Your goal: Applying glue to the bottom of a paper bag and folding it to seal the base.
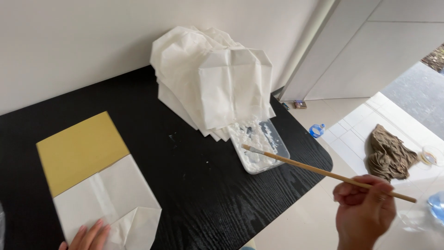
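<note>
At the lower right of the frame, the right hand (364,210) is closed around the end of a long wooden brush (323,172), fingers pinched on the handle near its tail. The brush slants up toward the centre, and its bristle tip sits over the near edge of a clear plastic tray (277,139) holding white paste. The tray lies on the right part of a black table (203,185), partly tucked under a tall pile of folded white paper bags (217,78) that leans against the wall at the top centre.

At the lower left, the left hand (90,237) lies flat with fingers spread and grips nothing, pressing on a white paper sheet (106,199) with a folded corner. That sheet overlaps a yellow card (78,148) lying flat on the table at the left.

On the tiled floor at the right edge lie a crumpled brown cloth (388,155) and, nearer the table, what seems to be a small blue-capped bottle (317,130)
</note>
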